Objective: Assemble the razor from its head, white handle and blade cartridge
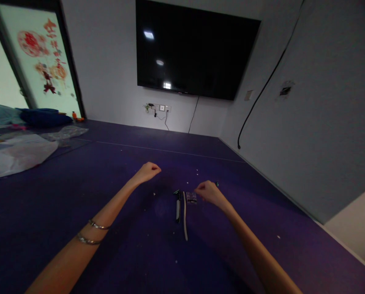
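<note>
Black tool (178, 210), pale strip (185, 218); hands: left (149, 170) narrow, right (208, 191) beside clear case (191, 199), hold unclear.

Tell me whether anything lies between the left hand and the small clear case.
Yes: the slim dark item and pale strip lie between the left hand and the small clear case, just left of it.

"Where's the black razor (178, 209)?"
"Lying lengthwise, green-edged head toward twelve o'clock."
"The pale, slightly bowed strip (185, 216)?"
"Just beside it, toward three o'clock."
"And the small transparent case (191, 198)?"
"At one o'clock from the strip's middle."
</note>
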The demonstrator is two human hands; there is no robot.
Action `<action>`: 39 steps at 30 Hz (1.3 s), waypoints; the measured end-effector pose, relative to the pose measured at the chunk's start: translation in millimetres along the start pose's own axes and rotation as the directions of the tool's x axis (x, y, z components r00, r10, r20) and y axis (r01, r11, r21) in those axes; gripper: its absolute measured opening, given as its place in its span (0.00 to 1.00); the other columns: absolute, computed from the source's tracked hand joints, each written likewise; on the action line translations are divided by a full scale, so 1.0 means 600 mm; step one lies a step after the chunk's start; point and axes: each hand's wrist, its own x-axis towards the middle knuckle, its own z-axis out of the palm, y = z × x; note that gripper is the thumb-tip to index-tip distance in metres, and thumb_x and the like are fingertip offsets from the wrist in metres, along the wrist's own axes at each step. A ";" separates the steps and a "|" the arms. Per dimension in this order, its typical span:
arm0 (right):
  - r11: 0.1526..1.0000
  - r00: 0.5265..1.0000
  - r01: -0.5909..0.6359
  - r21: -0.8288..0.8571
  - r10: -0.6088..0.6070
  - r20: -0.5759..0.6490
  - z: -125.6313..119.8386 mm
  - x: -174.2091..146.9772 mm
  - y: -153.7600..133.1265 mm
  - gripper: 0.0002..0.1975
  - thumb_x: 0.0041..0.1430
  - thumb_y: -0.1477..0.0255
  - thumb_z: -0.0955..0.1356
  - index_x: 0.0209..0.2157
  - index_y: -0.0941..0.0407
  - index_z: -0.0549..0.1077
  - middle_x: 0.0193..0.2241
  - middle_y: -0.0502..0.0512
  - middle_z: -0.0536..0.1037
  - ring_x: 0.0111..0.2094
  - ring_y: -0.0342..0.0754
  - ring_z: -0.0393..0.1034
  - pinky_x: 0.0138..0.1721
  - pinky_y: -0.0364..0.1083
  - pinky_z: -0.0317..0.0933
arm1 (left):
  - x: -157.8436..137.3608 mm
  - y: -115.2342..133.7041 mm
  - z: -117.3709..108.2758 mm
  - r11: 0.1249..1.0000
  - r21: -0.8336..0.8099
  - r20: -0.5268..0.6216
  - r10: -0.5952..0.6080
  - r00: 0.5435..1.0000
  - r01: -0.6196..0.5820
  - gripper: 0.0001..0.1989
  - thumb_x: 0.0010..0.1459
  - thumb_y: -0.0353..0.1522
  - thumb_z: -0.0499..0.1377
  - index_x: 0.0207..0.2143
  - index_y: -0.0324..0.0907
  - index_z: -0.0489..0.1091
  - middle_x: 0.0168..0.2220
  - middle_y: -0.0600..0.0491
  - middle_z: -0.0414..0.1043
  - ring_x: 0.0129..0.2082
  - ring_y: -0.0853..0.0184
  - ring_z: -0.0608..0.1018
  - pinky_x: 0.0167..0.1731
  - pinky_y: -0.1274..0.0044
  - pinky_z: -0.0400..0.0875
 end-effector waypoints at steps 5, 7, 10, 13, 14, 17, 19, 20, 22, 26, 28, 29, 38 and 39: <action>0.994 0.970 -0.071 -0.085 0.049 -0.238 -0.056 0.045 0.128 0.10 0.47 0.76 0.64 0.30 0.61 0.76 0.28 0.58 0.77 0.31 0.48 0.71 0.32 0.41 0.61 | 0.007 -0.054 0.024 0.961 0.276 -0.028 0.014 0.999 -0.006 0.12 0.49 0.30 0.51 0.29 0.39 0.75 0.33 0.47 0.76 0.35 0.60 0.75 0.37 0.75 0.62; 0.991 0.964 -0.067 -0.116 0.035 -0.264 -0.065 0.053 0.172 0.10 0.46 0.76 0.65 0.32 0.60 0.76 0.33 0.59 0.77 0.35 0.49 0.71 0.36 0.43 0.62 | 0.006 -0.070 0.033 0.955 0.296 -0.041 0.038 0.998 -0.024 0.11 0.49 0.30 0.51 0.29 0.40 0.74 0.35 0.47 0.75 0.38 0.61 0.74 0.40 0.75 0.62; 0.993 0.973 0.007 -0.116 -0.034 -0.228 -0.066 0.060 0.219 0.12 0.46 0.77 0.67 0.35 0.60 0.75 0.39 0.60 0.76 0.39 0.49 0.70 0.39 0.43 0.62 | 0.003 -0.086 0.043 0.952 0.297 -0.040 0.086 0.996 -0.070 0.11 0.50 0.30 0.51 0.30 0.41 0.73 0.37 0.48 0.74 0.40 0.62 0.74 0.43 0.76 0.62; 0.995 0.977 0.045 -0.092 -0.063 -0.205 -0.062 0.067 0.247 0.15 0.47 0.76 0.67 0.40 0.61 0.73 0.41 0.62 0.75 0.39 0.49 0.70 0.39 0.44 0.63 | 0.001 -0.094 0.050 0.950 0.291 -0.020 0.128 0.992 -0.116 0.11 0.51 0.30 0.51 0.31 0.40 0.73 0.37 0.48 0.74 0.40 0.63 0.73 0.44 0.75 0.62; 0.996 0.977 0.045 -0.081 -0.061 -0.204 -0.060 0.070 0.254 0.16 0.47 0.75 0.67 0.41 0.61 0.73 0.42 0.62 0.74 0.38 0.49 0.71 0.38 0.45 0.63 | 0.001 -0.095 0.052 0.947 0.293 -0.020 0.140 0.990 -0.128 0.11 0.51 0.30 0.51 0.32 0.40 0.73 0.37 0.48 0.74 0.40 0.63 0.73 0.45 0.75 0.62; 0.998 0.978 0.055 -0.040 -0.062 -0.200 -0.056 0.083 0.269 0.20 0.46 0.74 0.69 0.44 0.59 0.71 0.42 0.62 0.74 0.37 0.50 0.71 0.38 0.46 0.64 | 0.003 -0.099 0.057 0.933 0.324 -0.018 0.169 0.985 -0.154 0.11 0.52 0.29 0.51 0.33 0.39 0.72 0.38 0.48 0.74 0.41 0.64 0.73 0.45 0.75 0.62; 0.996 0.977 0.087 -0.014 -0.088 -0.192 -0.054 0.091 0.276 0.21 0.44 0.74 0.69 0.44 0.57 0.71 0.42 0.60 0.75 0.38 0.50 0.71 0.40 0.47 0.64 | 0.004 -0.100 0.058 0.920 0.353 -0.011 0.185 0.983 -0.169 0.12 0.53 0.28 0.50 0.34 0.39 0.72 0.38 0.48 0.74 0.40 0.65 0.74 0.45 0.75 0.63; 0.995 0.976 0.103 0.000 -0.101 -0.192 -0.052 0.094 0.278 0.20 0.44 0.75 0.69 0.43 0.56 0.72 0.41 0.59 0.76 0.39 0.51 0.71 0.40 0.47 0.64 | 0.005 -0.100 0.059 0.915 0.364 -0.012 0.192 0.981 -0.175 0.12 0.53 0.28 0.50 0.34 0.38 0.72 0.38 0.48 0.74 0.40 0.65 0.74 0.45 0.75 0.64; 0.992 0.973 0.122 0.028 -0.114 -0.200 -0.049 0.097 0.283 0.19 0.44 0.74 0.70 0.42 0.56 0.72 0.38 0.59 0.77 0.38 0.51 0.71 0.40 0.48 0.64 | 0.004 -0.099 0.059 0.909 0.372 -0.015 0.209 0.978 -0.188 0.12 0.53 0.28 0.50 0.34 0.38 0.72 0.38 0.48 0.74 0.40 0.65 0.74 0.45 0.75 0.64; 0.990 0.965 0.121 0.074 -0.099 -0.244 -0.045 0.094 0.283 0.17 0.44 0.73 0.70 0.40 0.56 0.72 0.36 0.58 0.77 0.36 0.50 0.71 0.39 0.49 0.64 | 0.002 -0.089 0.062 0.920 0.344 -0.034 0.212 0.977 -0.188 0.11 0.54 0.28 0.50 0.34 0.39 0.72 0.38 0.49 0.75 0.40 0.65 0.74 0.45 0.74 0.65; 0.984 0.952 0.124 0.125 -0.082 -0.294 -0.043 0.090 0.273 0.17 0.43 0.71 0.70 0.39 0.57 0.72 0.35 0.58 0.77 0.34 0.49 0.71 0.38 0.49 0.64 | 0.002 -0.077 0.066 0.935 0.309 -0.046 0.199 0.979 -0.175 0.11 0.54 0.28 0.50 0.35 0.39 0.72 0.38 0.50 0.75 0.40 0.66 0.75 0.45 0.74 0.65; 0.977 0.945 0.127 0.171 -0.067 -0.319 -0.042 0.088 0.263 0.17 0.42 0.71 0.71 0.39 0.57 0.72 0.35 0.58 0.77 0.34 0.49 0.71 0.38 0.49 0.63 | 0.002 -0.070 0.069 0.941 0.290 -0.050 0.197 0.979 -0.175 0.11 0.54 0.29 0.51 0.35 0.39 0.72 0.39 0.50 0.75 0.40 0.66 0.75 0.44 0.74 0.66; 0.422 0.993 0.022 0.906 0.097 -0.069 -0.021 0.031 0.075 0.22 0.45 0.67 0.71 0.45 0.51 0.68 0.42 0.55 0.75 0.35 0.45 0.70 0.28 0.41 0.62 | 0.001 0.035 0.087 0.860 0.210 -0.034 0.482 0.876 -0.465 0.10 0.53 0.34 0.58 0.39 0.41 0.70 0.40 0.51 0.73 0.43 0.65 0.72 0.46 0.70 0.65; 0.334 0.996 -0.006 0.942 0.083 -0.023 -0.019 0.022 0.053 0.22 0.46 0.68 0.71 0.45 0.51 0.68 0.42 0.54 0.75 0.34 0.45 0.70 0.29 0.41 0.62 | -0.002 0.046 0.090 0.840 0.204 -0.036 0.520 0.853 -0.503 0.11 0.53 0.34 0.58 0.39 0.41 0.70 0.40 0.51 0.73 0.43 0.66 0.72 0.47 0.69 0.65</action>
